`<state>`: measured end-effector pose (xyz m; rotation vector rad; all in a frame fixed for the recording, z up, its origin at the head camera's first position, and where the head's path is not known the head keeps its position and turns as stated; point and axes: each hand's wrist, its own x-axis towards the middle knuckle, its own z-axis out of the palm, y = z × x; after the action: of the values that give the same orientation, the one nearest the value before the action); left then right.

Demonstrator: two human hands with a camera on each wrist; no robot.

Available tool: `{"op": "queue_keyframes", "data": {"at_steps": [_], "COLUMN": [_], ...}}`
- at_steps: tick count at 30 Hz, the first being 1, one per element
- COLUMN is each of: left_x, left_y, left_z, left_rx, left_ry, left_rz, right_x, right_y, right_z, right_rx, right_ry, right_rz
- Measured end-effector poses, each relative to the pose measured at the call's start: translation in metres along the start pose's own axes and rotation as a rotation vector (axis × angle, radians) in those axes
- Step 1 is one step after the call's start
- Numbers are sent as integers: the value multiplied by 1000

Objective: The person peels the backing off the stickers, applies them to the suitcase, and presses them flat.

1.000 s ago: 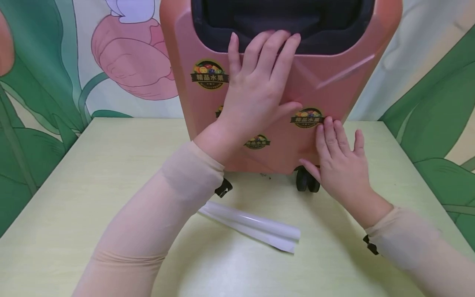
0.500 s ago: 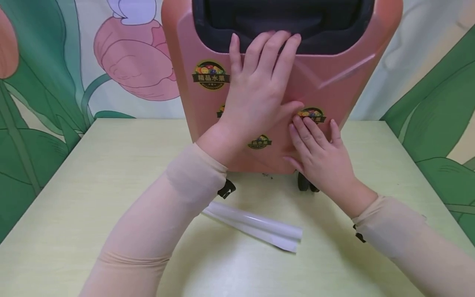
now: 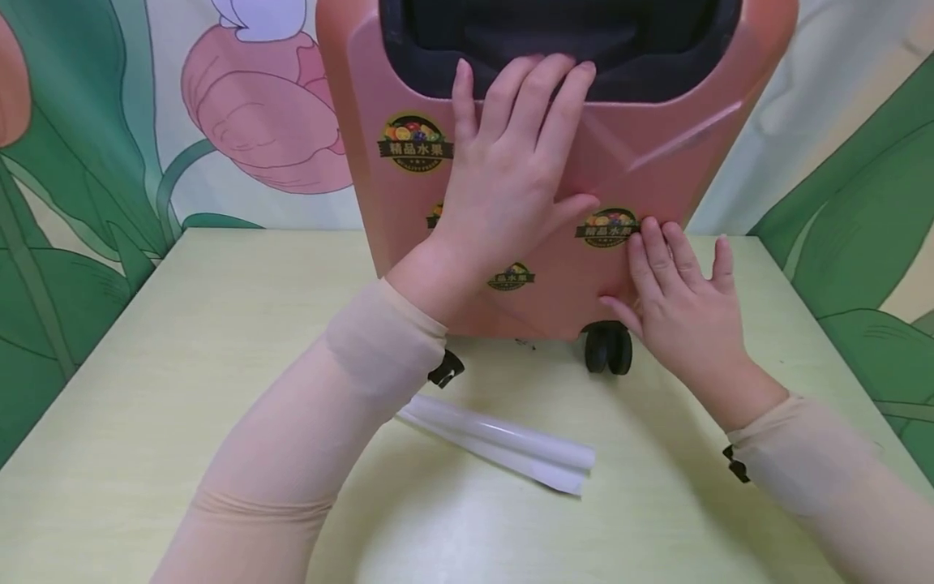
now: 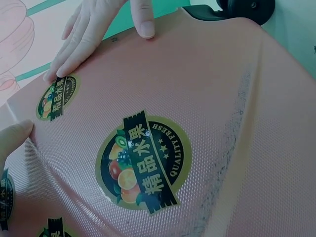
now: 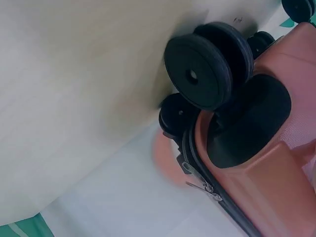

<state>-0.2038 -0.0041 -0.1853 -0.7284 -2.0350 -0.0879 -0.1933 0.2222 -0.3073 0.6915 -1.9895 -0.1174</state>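
Note:
A pink suitcase with a black handle recess stands upright on its wheels. Across its upper front lies my left hand, palm down and fingers extended, fingertips on the recess's lower edge. My right hand, fingers straight, touches the right edge of a fruit sticker. Another sticker is at upper left and a lower one in the middle; one more is mostly hidden by my left wrist. The left wrist view shows the lower sticker close up, with my right hand beyond.
A rolled white sheet lies on the pale table in front of the suitcase. Black double wheels show at its lower right. A cloth printed with leaves and flowers hangs behind. A zip pull shows in the right wrist view.
My right hand slid left over the right sticker, then back right to its edge, uncovering the sticker again. My left hand stays in place on the suitcase.

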Motion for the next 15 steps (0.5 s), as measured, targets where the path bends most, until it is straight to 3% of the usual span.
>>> {"op": "queue_keyframes", "data": {"at_steps": [5, 11, 15], "left_x": [0, 0, 1], "left_y": [1, 2, 4], "left_z": [-1, -2, -1], "left_rx": [8, 12, 8], "left_ry": [-14, -14, -17], "left_rz": [-19, -22, -24], "right_x": [1, 16, 21], "right_y": [-8, -25, -28], "right_z": [-1, 1, 1], "right_rx": [21, 33, 17], "right_ry": [-52, -69, -68], "right_rz": [-20, -118, -128]}}
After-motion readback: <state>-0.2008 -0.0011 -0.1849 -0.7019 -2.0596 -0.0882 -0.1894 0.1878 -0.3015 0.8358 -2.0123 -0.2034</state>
